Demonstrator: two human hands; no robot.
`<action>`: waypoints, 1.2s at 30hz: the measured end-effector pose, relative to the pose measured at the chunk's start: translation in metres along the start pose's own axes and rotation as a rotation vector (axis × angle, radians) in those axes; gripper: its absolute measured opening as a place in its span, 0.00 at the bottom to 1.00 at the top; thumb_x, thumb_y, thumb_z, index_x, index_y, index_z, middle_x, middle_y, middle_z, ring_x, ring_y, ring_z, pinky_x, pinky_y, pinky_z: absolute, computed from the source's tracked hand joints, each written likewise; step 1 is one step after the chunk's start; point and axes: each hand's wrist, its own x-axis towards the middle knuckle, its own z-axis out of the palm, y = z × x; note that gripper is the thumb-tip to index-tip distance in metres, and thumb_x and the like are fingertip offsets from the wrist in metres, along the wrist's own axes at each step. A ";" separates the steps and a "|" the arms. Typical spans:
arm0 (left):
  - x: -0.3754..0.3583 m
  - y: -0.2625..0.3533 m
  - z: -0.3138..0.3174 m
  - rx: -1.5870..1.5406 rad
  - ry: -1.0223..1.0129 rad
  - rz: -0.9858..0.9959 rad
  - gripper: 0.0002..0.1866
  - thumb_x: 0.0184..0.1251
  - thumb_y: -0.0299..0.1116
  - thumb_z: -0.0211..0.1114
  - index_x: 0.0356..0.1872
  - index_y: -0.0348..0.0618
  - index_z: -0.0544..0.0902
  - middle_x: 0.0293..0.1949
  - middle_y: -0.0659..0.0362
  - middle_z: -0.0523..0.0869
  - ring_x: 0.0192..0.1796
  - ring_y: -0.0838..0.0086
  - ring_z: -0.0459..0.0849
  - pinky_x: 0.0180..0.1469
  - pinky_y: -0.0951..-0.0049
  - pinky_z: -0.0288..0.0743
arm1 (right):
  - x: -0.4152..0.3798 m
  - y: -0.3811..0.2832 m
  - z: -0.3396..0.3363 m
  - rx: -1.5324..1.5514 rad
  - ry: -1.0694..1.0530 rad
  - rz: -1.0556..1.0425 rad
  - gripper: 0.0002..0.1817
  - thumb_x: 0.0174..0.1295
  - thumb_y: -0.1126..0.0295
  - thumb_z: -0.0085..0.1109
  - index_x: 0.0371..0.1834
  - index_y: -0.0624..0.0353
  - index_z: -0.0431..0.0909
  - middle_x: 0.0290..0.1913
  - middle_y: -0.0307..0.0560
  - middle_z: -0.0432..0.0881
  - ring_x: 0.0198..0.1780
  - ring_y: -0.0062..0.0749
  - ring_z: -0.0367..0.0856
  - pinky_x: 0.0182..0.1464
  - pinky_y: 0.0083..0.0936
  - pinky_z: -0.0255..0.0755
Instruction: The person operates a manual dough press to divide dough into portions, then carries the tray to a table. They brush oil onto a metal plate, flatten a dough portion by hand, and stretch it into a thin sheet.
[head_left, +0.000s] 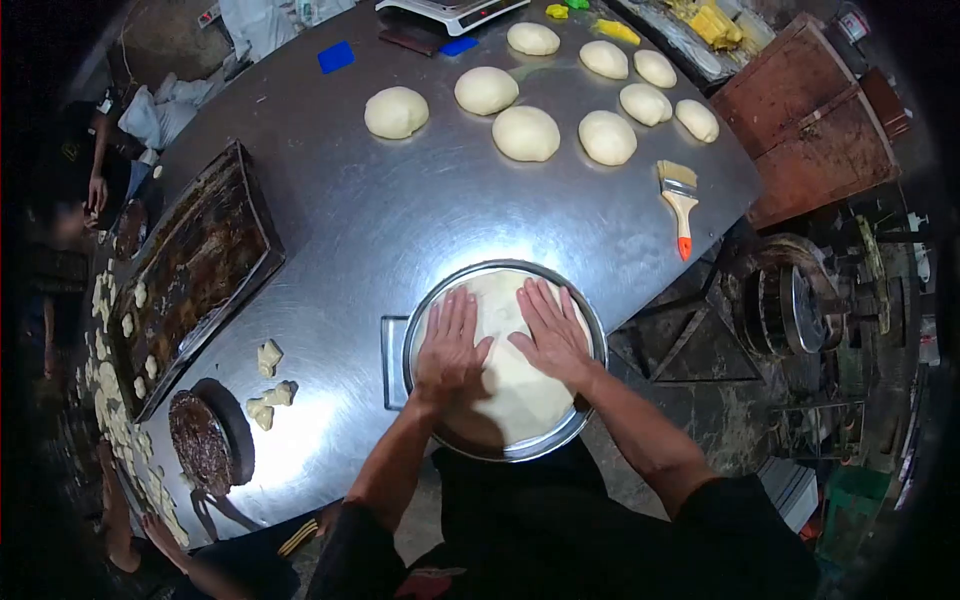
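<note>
Dough sheet: one cream-coloured, round, flat sheet of dough (520, 400) is lying inside one round, shiny metal pan (515, 456), at the near edge of the steel-topped table (350, 220).
Its look: the sheet is showing a pale, smooth, matte surface and is spreading almost to the pan's wall.
Left hand: the person's left hand (450, 345) is pressing palm-down on the left part of the sheet, fingers straight and only slightly parted, grasping nothing.
Right hand: the person's right hand (550, 330) is lying flat on the right part, fingers extended and a little spread, thumb pointing towards the left hand.
Dough balls: nine pale, rounded balls of dough (526, 134) are sitting apart on the far side.
Brush: one flat brush with a wooden, red-tipped handle (680, 207) is lying to the right.
Blue pieces: two flat blue pieces (336, 57) are resting at the far side.
Tray: one dark, rectangular metal tray (205, 275) is standing on the left.
</note>
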 end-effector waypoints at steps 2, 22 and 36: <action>-0.019 0.017 0.001 0.035 0.023 -0.247 0.36 0.68 0.47 0.57 0.68 0.29 0.64 0.70 0.39 0.63 0.73 0.50 0.60 0.73 0.48 0.53 | 0.013 0.010 -0.007 0.148 -0.190 -0.147 0.34 0.69 0.54 0.47 0.69 0.70 0.60 0.74 0.65 0.57 0.77 0.53 0.49 0.76 0.48 0.39; -0.004 -0.043 0.004 -0.467 0.070 -0.542 0.19 0.75 0.34 0.48 0.58 0.34 0.77 0.59 0.41 0.78 0.65 0.53 0.73 0.72 0.53 0.55 | 0.056 -0.060 0.007 -0.006 -0.365 -0.036 0.39 0.68 0.49 0.46 0.74 0.67 0.53 0.78 0.55 0.48 0.80 0.42 0.40 0.76 0.52 0.34; -0.051 -0.047 -0.007 -0.527 0.060 -0.589 0.22 0.70 0.31 0.52 0.62 0.30 0.72 0.62 0.39 0.75 0.67 0.48 0.70 0.72 0.49 0.54 | 0.062 -0.030 0.005 0.127 -0.309 -0.051 0.37 0.72 0.48 0.39 0.73 0.68 0.53 0.78 0.57 0.48 0.80 0.46 0.41 0.77 0.48 0.34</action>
